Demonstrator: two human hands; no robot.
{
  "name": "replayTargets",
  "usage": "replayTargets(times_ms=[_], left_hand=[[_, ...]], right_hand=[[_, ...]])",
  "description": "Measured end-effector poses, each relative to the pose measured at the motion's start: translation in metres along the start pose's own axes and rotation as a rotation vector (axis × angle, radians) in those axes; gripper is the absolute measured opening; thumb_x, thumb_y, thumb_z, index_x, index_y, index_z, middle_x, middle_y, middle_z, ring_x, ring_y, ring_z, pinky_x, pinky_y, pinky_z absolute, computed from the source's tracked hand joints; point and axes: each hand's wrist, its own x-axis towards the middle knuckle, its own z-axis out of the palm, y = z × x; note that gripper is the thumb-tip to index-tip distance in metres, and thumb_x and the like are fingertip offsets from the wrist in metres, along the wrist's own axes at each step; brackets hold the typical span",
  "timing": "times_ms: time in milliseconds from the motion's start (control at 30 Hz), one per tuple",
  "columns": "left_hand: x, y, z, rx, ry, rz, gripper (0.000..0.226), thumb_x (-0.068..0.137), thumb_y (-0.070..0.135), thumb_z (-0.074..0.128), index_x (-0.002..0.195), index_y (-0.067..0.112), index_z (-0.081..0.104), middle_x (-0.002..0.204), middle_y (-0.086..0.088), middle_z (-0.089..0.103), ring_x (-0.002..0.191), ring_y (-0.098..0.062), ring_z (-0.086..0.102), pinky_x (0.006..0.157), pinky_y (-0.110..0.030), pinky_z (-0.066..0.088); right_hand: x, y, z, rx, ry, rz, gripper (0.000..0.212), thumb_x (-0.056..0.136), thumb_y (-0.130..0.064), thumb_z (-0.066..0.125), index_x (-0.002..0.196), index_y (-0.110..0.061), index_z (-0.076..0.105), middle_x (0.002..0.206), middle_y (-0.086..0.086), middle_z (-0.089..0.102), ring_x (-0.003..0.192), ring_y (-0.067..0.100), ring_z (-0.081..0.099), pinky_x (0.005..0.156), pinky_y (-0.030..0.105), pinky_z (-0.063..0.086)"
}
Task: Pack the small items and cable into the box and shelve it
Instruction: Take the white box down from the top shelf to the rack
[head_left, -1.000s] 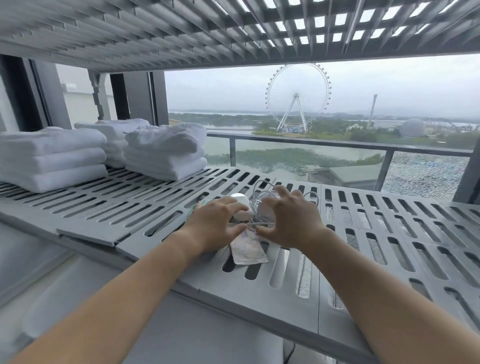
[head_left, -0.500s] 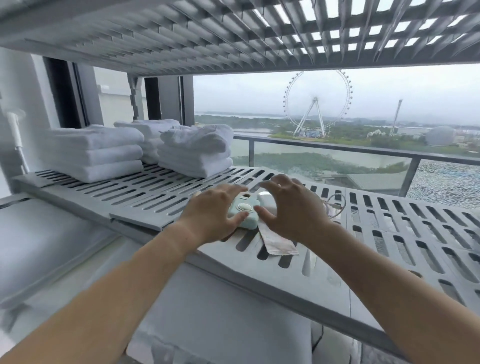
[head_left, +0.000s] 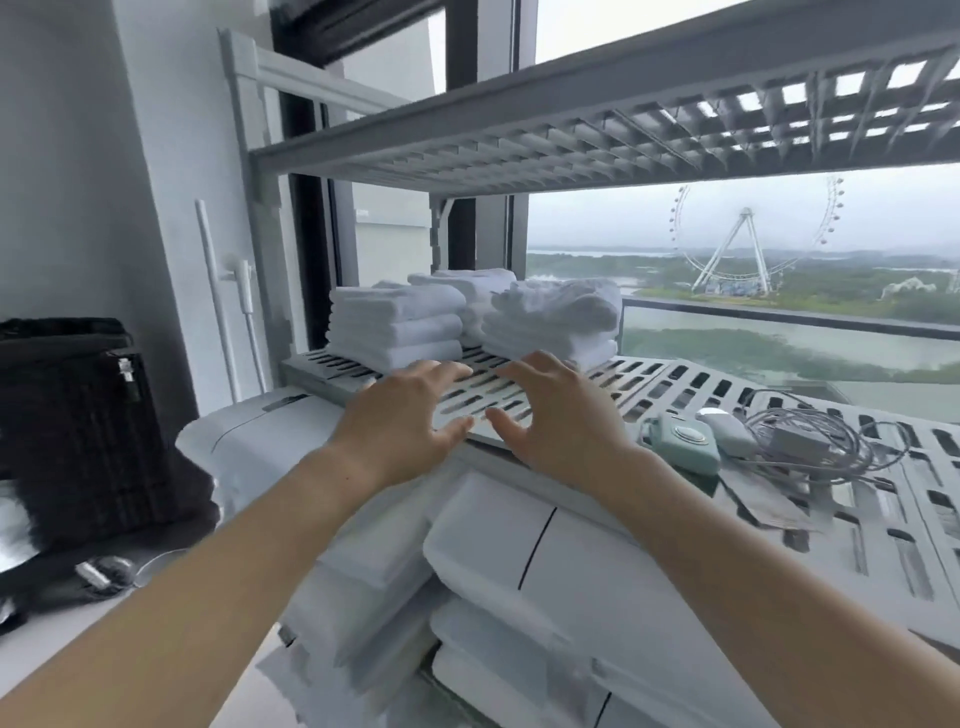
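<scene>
On the grey slotted shelf (head_left: 883, 525) lie a mint-green gadget with a round dial (head_left: 685, 441), a small white oval item (head_left: 724, 428), a coiled white cable with its adapter (head_left: 815, 441) and a flat foil sachet (head_left: 769, 512). My left hand (head_left: 405, 421) and my right hand (head_left: 550, 415) hover side by side over the shelf's front edge, to the left of those items, fingers spread and holding nothing. No box shows clearly in this view.
Stacks of folded white towels (head_left: 400, 325) sit at the shelf's back left. An upper shelf (head_left: 571, 130) hangs close overhead. White machines (head_left: 519, 561) stand below the shelf. A black zipped bag (head_left: 78, 426) sits at the left by the wall.
Both hands have let go of the green gadget and the other items and moved left along the shelf. The view has swung left, showing the wall and the black bag.
</scene>
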Motion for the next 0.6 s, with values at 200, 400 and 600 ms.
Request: replayTargets(times_ms=[200, 400, 600], left_hand=[[-0.034, -0.053, -0.053, 0.012, 0.076, -0.037, 0.047, 0.085, 0.046, 0.052, 0.129, 0.033, 0.041, 0.132, 0.008, 0.051, 0.114, -0.017, 0.052, 0.091, -0.043, 0.045], [-0.083, -0.109, -0.095, 0.065, 0.082, -0.099, 0.046, 0.086, 0.047, 0.049, 0.130, 0.034, 0.040, 0.134, 0.009, 0.049, 0.117, -0.015, 0.050, 0.096, -0.044, 0.043], [-0.163, -0.174, -0.142, 0.205, 0.134, -0.213, 0.045, 0.086, 0.049, 0.048, 0.128, 0.034, 0.042, 0.131, 0.009, 0.050, 0.116, -0.015, 0.050, 0.097, -0.043, 0.042]], right_hand=[[0.024, -0.079, 0.014, 0.087, 0.053, -0.040, 0.044, 0.085, -0.049, 0.049, 0.124, -0.028, 0.048, 0.126, -0.004, 0.052, 0.115, 0.020, 0.049, 0.083, 0.035, 0.047], [0.037, -0.159, 0.032, 0.161, 0.083, -0.125, 0.040, 0.086, -0.046, 0.050, 0.122, -0.029, 0.049, 0.124, -0.004, 0.053, 0.110, 0.019, 0.052, 0.074, 0.030, 0.043], [0.036, -0.263, 0.059, 0.308, 0.094, -0.238, 0.038, 0.086, -0.047, 0.049, 0.121, -0.031, 0.050, 0.124, -0.008, 0.053, 0.111, 0.016, 0.051, 0.072, 0.026, 0.041]])
